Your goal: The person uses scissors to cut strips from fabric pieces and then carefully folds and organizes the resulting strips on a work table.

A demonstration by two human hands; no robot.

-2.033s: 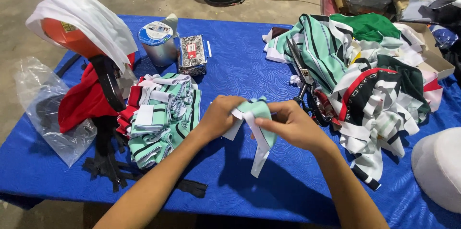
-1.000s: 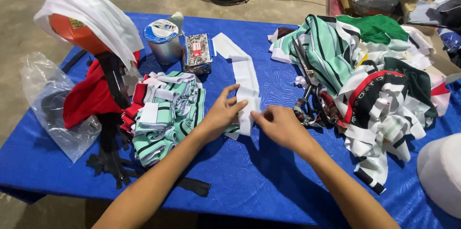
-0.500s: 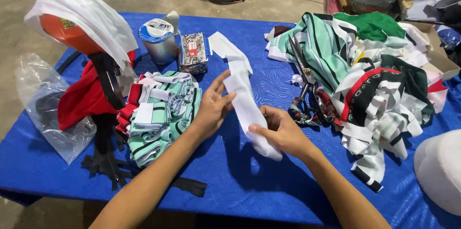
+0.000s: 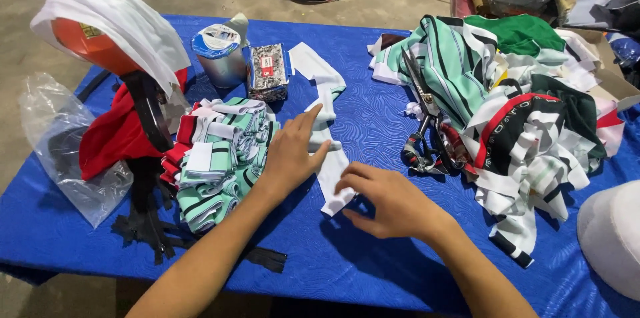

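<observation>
A long white fabric strip (image 4: 323, 95) with a mint-green underside lies stretched across the blue table (image 4: 373, 251), running from the far middle toward me. My left hand (image 4: 291, 153) rests flat on the strip's middle, fingers spread. My right hand (image 4: 387, 199) presses its near end with the fingertips. Neither hand grips anything. A stack of folded mint, white and black striped pieces (image 4: 220, 161) sits just left of my left hand.
A heap of striped green, white, red and black fabric (image 4: 507, 105) fills the right side, with black-handled scissors (image 4: 420, 128) at its edge. A tin can (image 4: 219, 57), a small patterned box (image 4: 267, 71), an orange device under white cloth (image 4: 110, 31), and a clear bag (image 4: 57, 145) stand left.
The bunched strip I held in both hands has been unrolled and laid flat on the table. My hands have let go and now press down on it.
</observation>
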